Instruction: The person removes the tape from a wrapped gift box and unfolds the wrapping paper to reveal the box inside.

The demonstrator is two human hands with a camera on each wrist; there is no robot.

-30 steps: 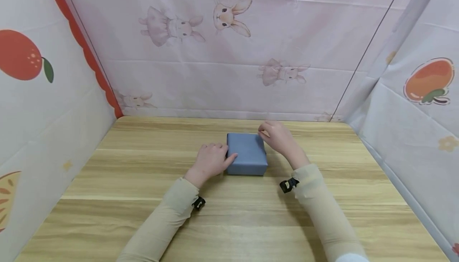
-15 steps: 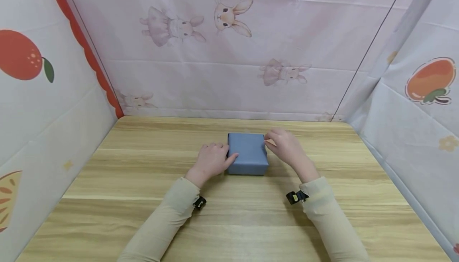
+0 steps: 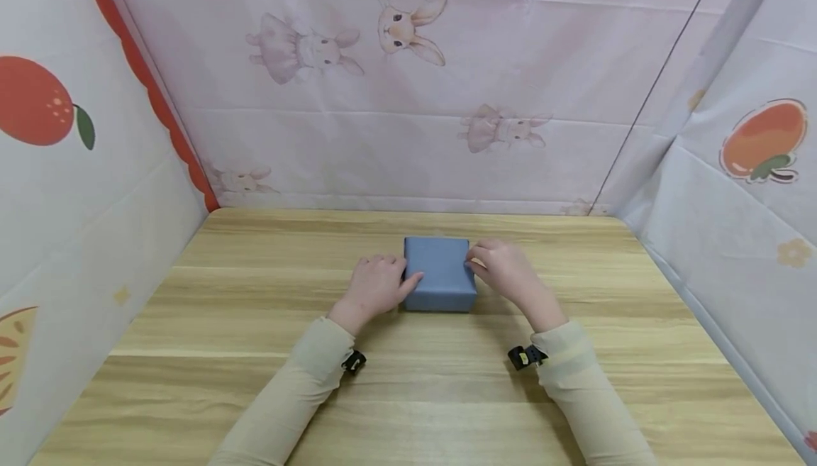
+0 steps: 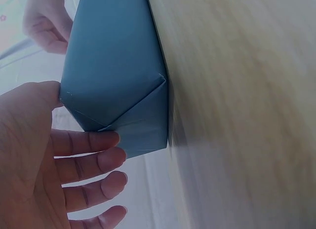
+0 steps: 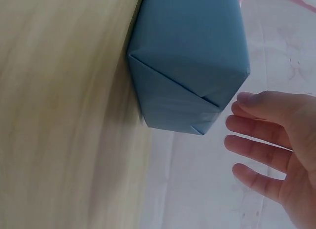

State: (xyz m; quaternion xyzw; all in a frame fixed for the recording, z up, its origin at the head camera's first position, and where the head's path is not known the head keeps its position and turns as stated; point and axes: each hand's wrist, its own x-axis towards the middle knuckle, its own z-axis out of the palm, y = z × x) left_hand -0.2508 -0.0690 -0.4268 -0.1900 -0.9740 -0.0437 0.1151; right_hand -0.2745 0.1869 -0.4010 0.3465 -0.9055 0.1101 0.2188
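Note:
A box wrapped in blue paper point(image 3: 437, 267) sits on the wooden table, with diagonal folds on the end faces seen in both wrist views. My left hand point(image 3: 376, 285) holds its left side, the thumb over the top edge and the index and middle fingertips against the folded end flap point(image 4: 140, 120). At the right edge of the box is my right hand point(image 3: 504, 271). In the right wrist view, its thumb and index fingertips come together close to the corner of the folded end point(image 5: 173, 98), and the other fingers point(image 5: 259, 150) extend loosely. Nothing shows between those fingertips.
The wooden table point(image 3: 408, 395) extends around the box on all sides. A pink cloth with printed rabbits point(image 3: 408, 161) hangs behind it. White cloths with fruit prints stand at the left point(image 3: 128, 203) and right point(image 3: 715, 232). A black wrist camera point(image 3: 525, 357) is strapped at the right sleeve.
My right hand has moved from the box's far right corner nearer along its right edge, its fingertips now together there. The left hand and the box have stayed in place.

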